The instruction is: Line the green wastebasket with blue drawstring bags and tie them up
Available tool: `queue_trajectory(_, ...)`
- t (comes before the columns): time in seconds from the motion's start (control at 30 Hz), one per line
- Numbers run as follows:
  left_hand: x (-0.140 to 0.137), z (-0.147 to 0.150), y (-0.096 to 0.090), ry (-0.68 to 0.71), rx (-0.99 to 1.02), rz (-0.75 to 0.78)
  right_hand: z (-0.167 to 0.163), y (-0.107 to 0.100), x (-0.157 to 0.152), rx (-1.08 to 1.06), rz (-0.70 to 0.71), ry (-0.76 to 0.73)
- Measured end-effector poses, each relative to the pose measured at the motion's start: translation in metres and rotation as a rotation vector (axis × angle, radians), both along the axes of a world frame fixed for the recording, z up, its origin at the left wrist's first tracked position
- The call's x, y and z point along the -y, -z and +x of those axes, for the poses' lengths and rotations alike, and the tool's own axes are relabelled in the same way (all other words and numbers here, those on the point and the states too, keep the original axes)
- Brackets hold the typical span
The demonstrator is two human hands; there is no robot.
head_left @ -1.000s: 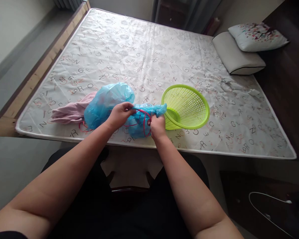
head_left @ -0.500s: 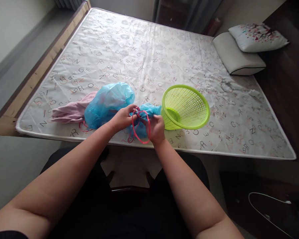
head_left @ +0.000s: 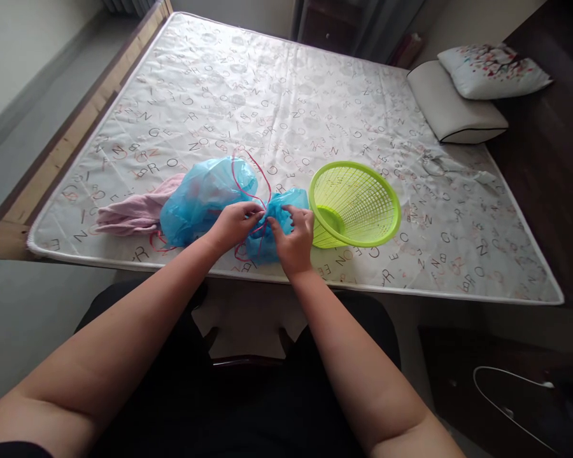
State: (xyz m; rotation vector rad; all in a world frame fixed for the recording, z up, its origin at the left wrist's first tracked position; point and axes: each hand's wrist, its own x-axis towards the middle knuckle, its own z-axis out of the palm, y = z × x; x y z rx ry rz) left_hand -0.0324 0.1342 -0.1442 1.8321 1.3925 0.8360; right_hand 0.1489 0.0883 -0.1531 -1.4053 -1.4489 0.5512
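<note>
My left hand (head_left: 241, 221) is closed in a pinch on the thin red string (head_left: 269, 186), beside a gathered part of a blue plastic bag (head_left: 291, 198). One loop of string stands up above the fingers; more hangs below them. My right hand (head_left: 296, 238) has its thumb and fingers apart, the thumb tip touching the gathered plastic near the string. A fuller blue plastic bag (head_left: 198, 194) lies behind my left hand. Whether both blue parts are one bag, I cannot tell. A pink cloth (head_left: 131, 213) lies against its left side.
A green plastic mesh basket (head_left: 356, 203) stands tilted just right of my right hand. All this rests on a letter-printed mattress (head_left: 286, 121). A white cushion (head_left: 458, 105) and a floral pillow (head_left: 496, 71) sit at the back right. A white cable (head_left: 487, 394) lies at lower right.
The red string loop that hung below my hands now stands up above them. My right hand's fingers have spread, and the gathered blue plastic shows wider. Bag, cloth and basket keep their places.
</note>
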Motion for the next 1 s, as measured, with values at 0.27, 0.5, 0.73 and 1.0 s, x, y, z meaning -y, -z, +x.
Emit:
queue_trajectory(0.27, -0.001, -0.002, -0.001, 0.026, 0.022, 0.026, 0.001, -0.003, 0.002, 0.292, 0.096, -0.111)
queue_trajectory(0.5, -0.003, -0.005, 0.005, 0.132, -0.103, 0.093, 0.007, 0.012, -0.011, 0.349, -0.024, -0.128)
queue_trajectory(0.73, 0.002, -0.007, 0.007, 0.161, -0.187, 0.037, 0.004, 0.017, -0.012, 0.224, 0.007, -0.106)
queue_trajectory(1.0, 0.006, -0.002, 0.009, 0.231, -0.130, 0.120, 0.000, 0.010, -0.006, -0.026, -0.084, -0.179)
